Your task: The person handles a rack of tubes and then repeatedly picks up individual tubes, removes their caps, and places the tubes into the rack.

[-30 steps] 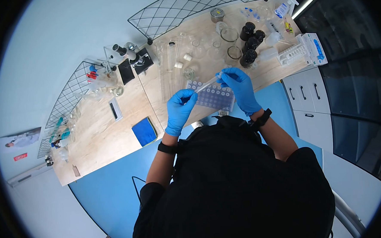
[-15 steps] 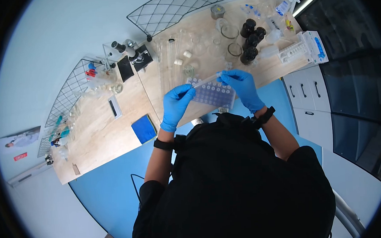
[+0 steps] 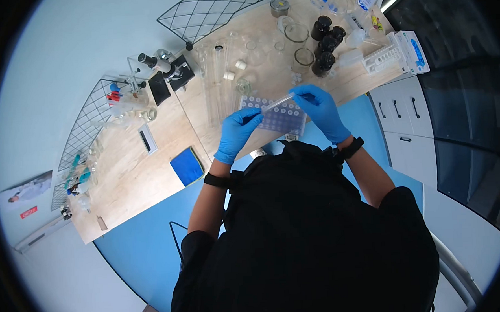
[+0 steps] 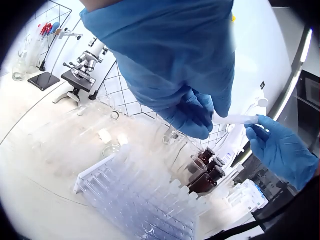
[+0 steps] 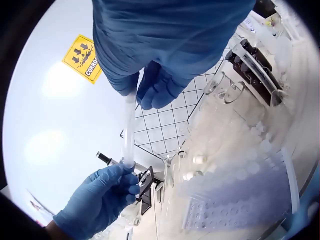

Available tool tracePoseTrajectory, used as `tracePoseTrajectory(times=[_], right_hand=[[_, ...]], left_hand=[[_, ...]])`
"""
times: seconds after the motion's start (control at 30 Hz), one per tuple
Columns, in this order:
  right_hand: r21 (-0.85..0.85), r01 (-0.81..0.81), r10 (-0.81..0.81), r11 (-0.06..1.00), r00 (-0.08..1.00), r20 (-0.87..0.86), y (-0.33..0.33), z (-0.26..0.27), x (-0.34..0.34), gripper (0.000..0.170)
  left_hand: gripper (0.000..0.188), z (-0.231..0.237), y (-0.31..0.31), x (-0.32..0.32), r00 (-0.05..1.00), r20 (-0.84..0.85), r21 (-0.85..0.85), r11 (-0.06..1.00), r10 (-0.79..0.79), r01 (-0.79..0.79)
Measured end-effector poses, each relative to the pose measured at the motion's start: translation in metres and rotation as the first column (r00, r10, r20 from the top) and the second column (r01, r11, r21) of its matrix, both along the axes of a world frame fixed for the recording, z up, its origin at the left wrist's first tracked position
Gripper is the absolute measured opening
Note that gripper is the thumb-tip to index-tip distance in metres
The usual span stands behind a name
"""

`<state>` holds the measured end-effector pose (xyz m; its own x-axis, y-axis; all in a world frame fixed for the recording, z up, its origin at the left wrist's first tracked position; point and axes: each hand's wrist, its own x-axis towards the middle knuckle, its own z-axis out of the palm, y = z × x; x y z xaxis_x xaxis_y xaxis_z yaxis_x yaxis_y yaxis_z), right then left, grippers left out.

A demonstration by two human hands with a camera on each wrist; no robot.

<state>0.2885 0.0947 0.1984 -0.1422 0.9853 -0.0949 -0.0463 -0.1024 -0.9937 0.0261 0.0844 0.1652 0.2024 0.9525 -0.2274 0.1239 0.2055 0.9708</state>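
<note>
Both hands wear blue gloves. A clear, whitish tube (image 3: 278, 103) (image 4: 235, 119) (image 5: 129, 127) spans the space between them. The left hand (image 3: 238, 133) (image 4: 170, 60) (image 5: 100, 200) pinches one end with thumb and fingers; the right hand (image 3: 321, 112) (image 4: 282, 150) (image 5: 165, 45) pinches the other. In the right wrist view the tube looks nearly vertical on screen. Below it on the bench stands a purple-tinted rack (image 3: 282, 122) (image 4: 135, 200) (image 5: 240, 200) of several tubes with white tops. What the tube contains cannot be told.
Brown bottles (image 3: 324, 61) and glass beakers (image 3: 304, 57) stand behind the rack, with white caps (image 3: 229, 75) to the left. A microscope (image 3: 169, 70), a blue cloth (image 3: 186, 167) and a glove box (image 3: 412, 51) are also on the bench (image 3: 138, 190). A wire grid (image 3: 209, 17) lines the wall.
The tube and both hands have shifted slightly relative to the rack, and the left hand sits a little nearer the right. Both still pinch the tube. The whole head view has moved slightly.
</note>
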Motion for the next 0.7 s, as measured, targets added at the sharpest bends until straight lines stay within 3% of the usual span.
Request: tracePoseTrajectory(times=[0.1,0.17,0.3,0.33,0.37,0.4,0.43,0.47,0.5,0.53,0.6,0.7], right_hand=[[0.06,0.116,-0.118,0.991,0.993,0.031,-0.013,-0.002,0.011,0.015],[0.253,0.12,-0.183,0.96,0.952,0.244,-0.019,-0.008,0.027,0.013],[0.207,0.076,-0.145,0.975,0.928,0.342,-0.039,-0.024,0.045,0.017],[0.101,0.11,-0.131,0.989,0.965,0.228,-0.041,-0.025,0.042,0.016],[-0.011,0.127,-0.125,0.992,0.986,0.11,-0.044,-0.025,0.039,0.016],[-0.015,0.123,-0.12,0.992,0.986,0.111,-0.046,-0.024,0.033,0.016],[-0.056,0.095,-0.094,0.994,0.995,0.008,-0.045,-0.021,0.025,0.016],[-0.091,0.064,-0.072,0.994,0.993,-0.097,-0.043,-0.019,0.017,0.016],[-0.086,0.061,-0.069,0.994,0.993,-0.096,-0.042,-0.015,0.012,0.016],[-0.053,-0.003,-0.002,0.999,0.996,-0.093,-0.04,-0.01,0.007,0.016],[-0.037,-0.064,0.059,0.997,0.992,-0.114,-0.038,0.001,0.002,0.018],[0.073,-0.156,0.156,0.985,0.988,0.005,-0.029,0.013,0.009,0.021]], left_hand=[[0.024,-0.019,0.0,-0.001,0.999,0.035,-0.02,1.0,0.017,-0.017],[0.024,-0.029,0.0,-0.013,1.0,-0.019,-0.038,0.999,0.004,-0.005],[0.028,-0.047,-0.004,-0.022,0.986,-0.162,0.006,0.999,-0.03,0.031],[0.028,-0.036,-0.002,-0.014,0.987,-0.161,0.003,1.0,-0.029,0.029],[0.03,-0.027,-0.001,-0.002,0.976,-0.21,0.149,0.984,-0.061,0.094],[0.033,-0.012,0.0,0.013,0.961,-0.263,0.289,0.944,-0.084,0.162],[0.033,0.005,0.001,0.027,0.962,-0.262,0.288,0.944,-0.081,0.158],[0.032,0.021,0.004,0.042,0.958,-0.268,0.423,0.881,-0.102,0.212],[0.03,0.029,0.006,0.05,0.953,-0.279,0.548,0.795,-0.12,0.261],[0.03,0.03,0.007,0.052,0.953,-0.279,0.552,0.793,-0.117,0.259],[0.028,0.03,0.008,0.054,0.921,-0.249,0.425,0.821,-0.3,0.382],[0.029,0.034,0.008,0.049,0.928,-0.192,0.397,0.84,-0.318,0.37]])
